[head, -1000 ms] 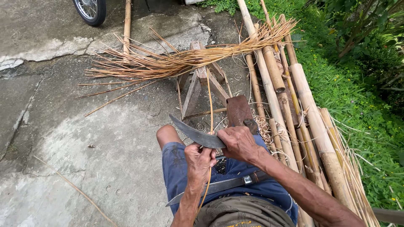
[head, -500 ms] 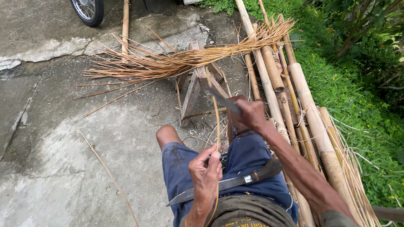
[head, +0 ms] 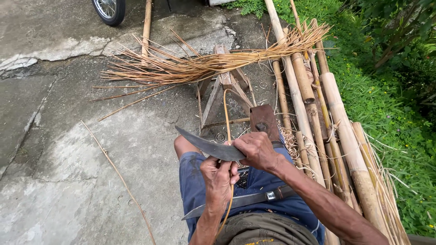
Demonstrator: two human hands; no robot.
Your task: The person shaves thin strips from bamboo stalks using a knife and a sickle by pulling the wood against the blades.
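Two hands are seen over the lap, and much has shifted within a second. Half a second ago the right hand [head: 256,150] was stretched forward toward the wooden stand [head: 225,93] and the blade was out of its grasp; now the curved knife [head: 210,146] is gripped again, its fingers clamped round the handle end, the dark blade pointing left across the knee. The left hand [head: 219,178] has been brought back under the blade, its fingers closed on the thin bamboo strip [head: 226,119]. It is judged that a fresh strip has been taken up and set against the edge for shaving.

The strip is seen as a slender, pale tan sliver, bowed in a long curve: it rises from the left fist past the blade toward the stand, and its lower end trails down beside the belt. A bundle of finished strips [head: 195,68] is laid across the stand, and thick bamboo poles [head: 338,113] lie along the grass at the right.
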